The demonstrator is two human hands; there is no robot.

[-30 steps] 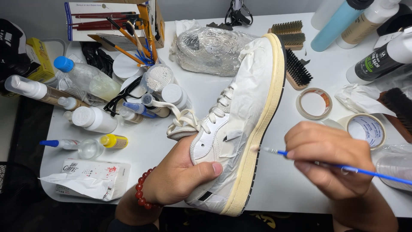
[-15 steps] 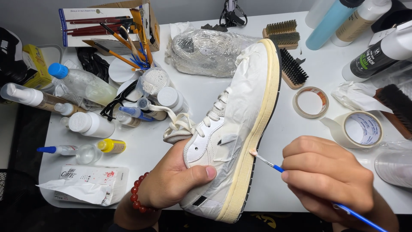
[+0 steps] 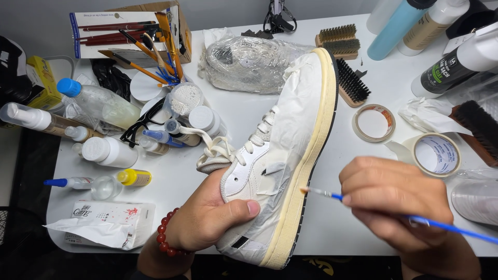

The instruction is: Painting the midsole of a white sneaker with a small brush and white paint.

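Observation:
My left hand (image 3: 212, 215), with a red bead bracelet at the wrist, grips a white sneaker (image 3: 282, 150) by its heel and side, holding it on edge above the table. Masking tape covers most of the upper. The cream midsole faces right. My right hand (image 3: 397, 205) pinches a thin blue-handled paintbrush (image 3: 363, 202). Its bristle tip touches the cream midsole about halfway along the sole.
A second sneaker wrapped in clear film (image 3: 254, 62) lies behind. Bottles and droppers (image 3: 104, 150) crowd the left, with a box of brushes (image 3: 129, 33). Scrub brushes (image 3: 345, 44), tape rolls (image 3: 436, 153) and tall bottles (image 3: 456, 62) sit at right. A tissue pack (image 3: 104, 223) lies front left.
The brush tip has slid along the midsole while my right hand shifted slightly up and left. The view tilted a little; my left hand keeps the same grip on the sneaker.

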